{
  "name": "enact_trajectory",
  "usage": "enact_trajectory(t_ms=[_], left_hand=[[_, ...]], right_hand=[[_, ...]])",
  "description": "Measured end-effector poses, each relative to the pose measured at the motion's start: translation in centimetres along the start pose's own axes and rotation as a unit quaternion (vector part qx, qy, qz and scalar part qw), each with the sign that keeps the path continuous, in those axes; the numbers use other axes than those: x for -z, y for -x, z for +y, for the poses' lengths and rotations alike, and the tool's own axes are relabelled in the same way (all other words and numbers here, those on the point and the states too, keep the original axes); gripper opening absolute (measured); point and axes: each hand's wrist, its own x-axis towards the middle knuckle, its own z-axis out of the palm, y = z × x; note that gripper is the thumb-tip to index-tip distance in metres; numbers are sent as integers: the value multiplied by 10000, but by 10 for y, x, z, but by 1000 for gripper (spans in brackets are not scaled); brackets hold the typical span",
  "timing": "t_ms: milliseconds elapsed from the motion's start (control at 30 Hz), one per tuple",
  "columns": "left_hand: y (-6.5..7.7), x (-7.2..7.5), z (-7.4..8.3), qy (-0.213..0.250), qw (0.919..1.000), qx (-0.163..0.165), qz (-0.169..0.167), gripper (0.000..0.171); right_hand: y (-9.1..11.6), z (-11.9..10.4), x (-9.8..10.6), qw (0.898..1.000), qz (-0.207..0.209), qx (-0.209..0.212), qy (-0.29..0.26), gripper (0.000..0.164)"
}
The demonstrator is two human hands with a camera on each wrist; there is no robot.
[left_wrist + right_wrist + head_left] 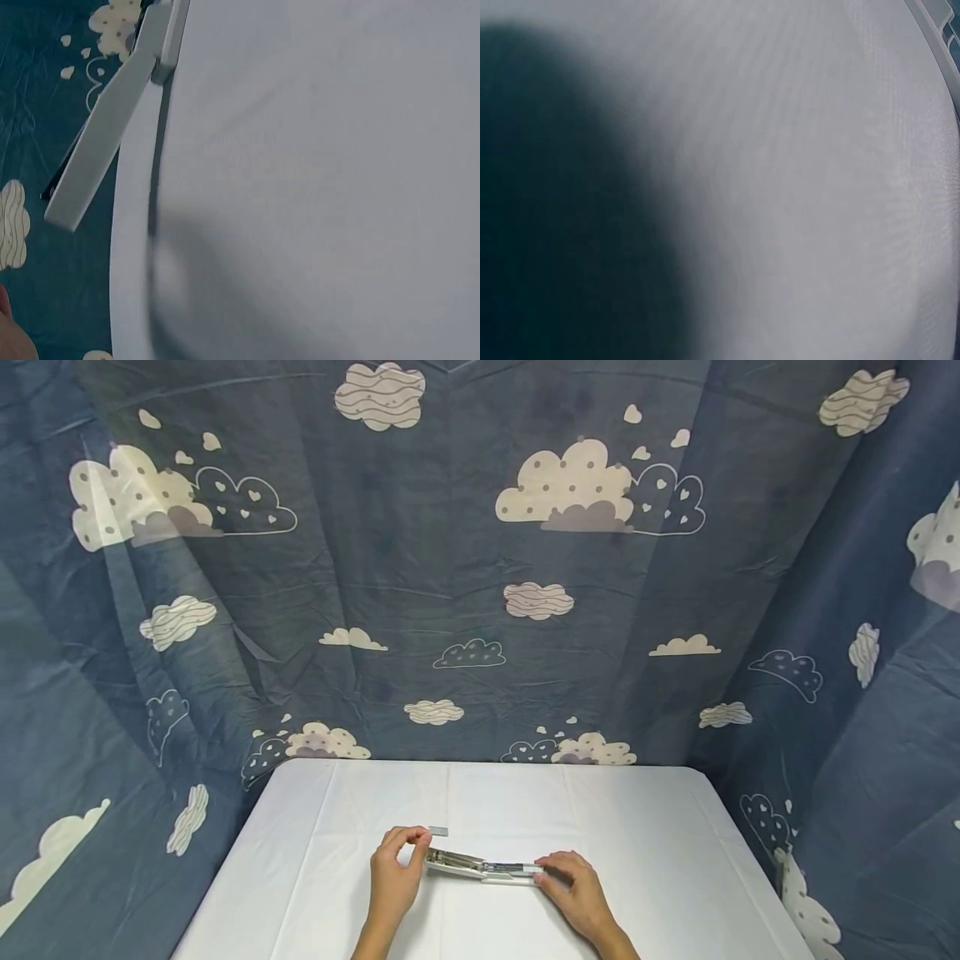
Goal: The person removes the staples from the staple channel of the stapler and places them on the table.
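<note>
A white stapler is spread open above the white table, its metal inside showing in the head view. My right hand grips the stapler's right end between thumb and fingers. By the stapler's left end, my left hand pinches a small grey strip of staples at its fingertips. The left wrist view shows the stapler's tilted arm from its smooth side, and only a bit of the left hand at the lower left corner. In the right wrist view a sliver of the stapler appears at the top right.
The white-covered table has rounded far corners. A dark blue curtain with cloud prints hangs behind it and on both sides. A dark blurred shape fills the left of the right wrist view.
</note>
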Motion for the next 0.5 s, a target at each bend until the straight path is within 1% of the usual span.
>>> enact_trajectory(t_ms=[167,333,400,500], left_hand=[[1,16,-9,-61,9999,84,121,8],[4,27,-19,-169,9994,247,148,10],[6,31,-23,-194,9992,312,169,10],[9,35,-27,-155,9987,421,247,12]], right_hand=[[1,0,-1,10000,-21,42,-6,21],[1,0,0,10000,-32,-64,-12,21],[1,0,0,10000,10,-20,8,20],[1,-1,-1,9998,86,171,50,19]])
